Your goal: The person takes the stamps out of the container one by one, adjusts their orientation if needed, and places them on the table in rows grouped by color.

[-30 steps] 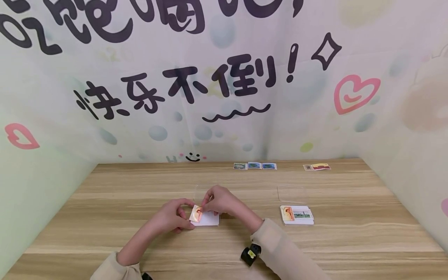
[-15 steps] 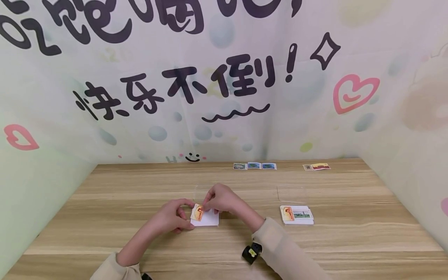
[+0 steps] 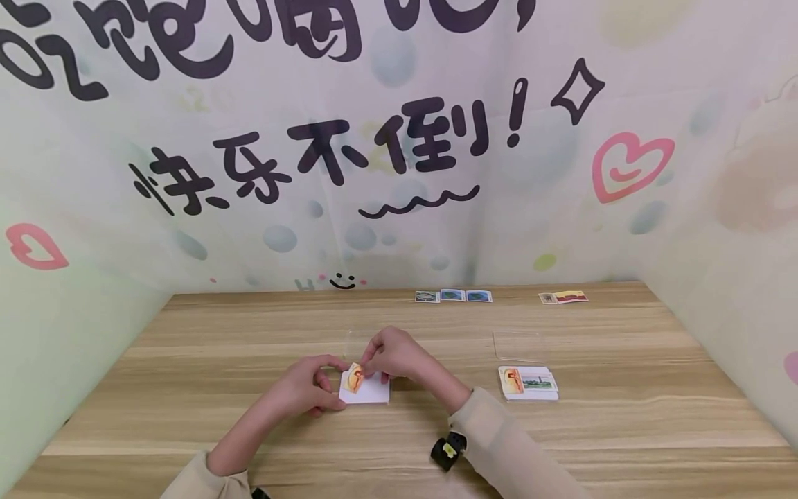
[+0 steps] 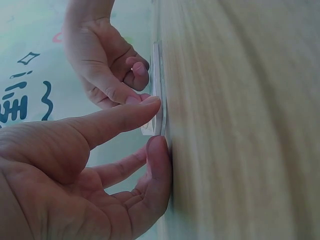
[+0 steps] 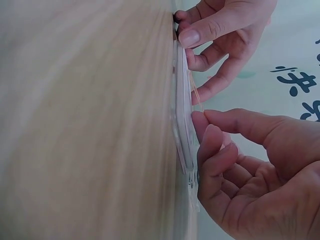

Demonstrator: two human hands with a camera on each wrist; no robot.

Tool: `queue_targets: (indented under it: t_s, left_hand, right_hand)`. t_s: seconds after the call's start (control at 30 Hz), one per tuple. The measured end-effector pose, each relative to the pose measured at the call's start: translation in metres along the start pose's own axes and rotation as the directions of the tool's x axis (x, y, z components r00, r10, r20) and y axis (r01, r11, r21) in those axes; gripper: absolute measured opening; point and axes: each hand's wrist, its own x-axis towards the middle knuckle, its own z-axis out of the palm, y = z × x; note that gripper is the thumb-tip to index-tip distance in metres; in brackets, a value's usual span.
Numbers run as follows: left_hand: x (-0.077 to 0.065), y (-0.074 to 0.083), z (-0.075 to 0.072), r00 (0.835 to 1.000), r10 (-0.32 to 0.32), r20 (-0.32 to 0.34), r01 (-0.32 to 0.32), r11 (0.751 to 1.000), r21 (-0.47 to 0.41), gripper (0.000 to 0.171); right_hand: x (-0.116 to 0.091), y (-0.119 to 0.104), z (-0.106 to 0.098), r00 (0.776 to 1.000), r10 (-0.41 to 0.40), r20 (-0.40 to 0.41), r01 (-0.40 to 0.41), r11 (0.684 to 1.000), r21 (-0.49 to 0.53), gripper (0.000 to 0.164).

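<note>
An orange-and-cream postage stamp (image 3: 355,378) is pinched by its right side between the thumb and index finger of my right hand (image 3: 395,357). It lies tilted over the left part of a stack of white cards (image 3: 375,394) in a shallow clear plastic case. My left hand (image 3: 305,384) holds the left side of this stack, thumb at the near corner and index finger at the far one. Seen edge-on in the right wrist view, the stamp (image 5: 196,90) slants up from the cards (image 5: 183,100) to my right fingertips.
To the right lies a second white card stack (image 3: 510,396) bearing an orange stamp (image 3: 512,380) and a green one (image 3: 539,382), with a clear lid (image 3: 495,346) behind it. Blue stamps (image 3: 453,295) and a red-and-yellow stamp (image 3: 571,296) lie along the table's back edge.
The orange stamp has shifted slightly to the right over the white cards and turned a little, uncovering their left edge. My left hand has stayed in place.
</note>
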Motion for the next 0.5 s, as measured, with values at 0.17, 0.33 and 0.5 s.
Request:
queue_targets:
  t_s: [0.17, 0.33, 0.5]
  left_hand:
    - [0.0006, -0.0012, 0.0000, 1.000, 0.009, 0.006, -0.009, 1.000, 0.001, 0.054]
    - [0.0007, -0.0018, 0.0000, 1.000, 0.007, 0.008, -0.007, 1.000, -0.001, 0.053]
    - [0.0009, -0.0015, 0.0003, 1.000, 0.005, 0.003, -0.005, 1.000, -0.002, 0.053]
  right_hand:
    - [-0.0001, 0.0000, 0.0001, 1.000, 0.002, 0.006, -0.002, 1.000, 0.002, 0.007]
    - [-0.0011, -0.0004, -0.0005, 1.000, 0.014, 0.012, -0.014, 1.000, -0.015, 0.012]
    - [-0.0024, -0.0008, -0.0010, 1.000, 0.016, 0.027, -0.014, 0.999, -0.043, 0.015]
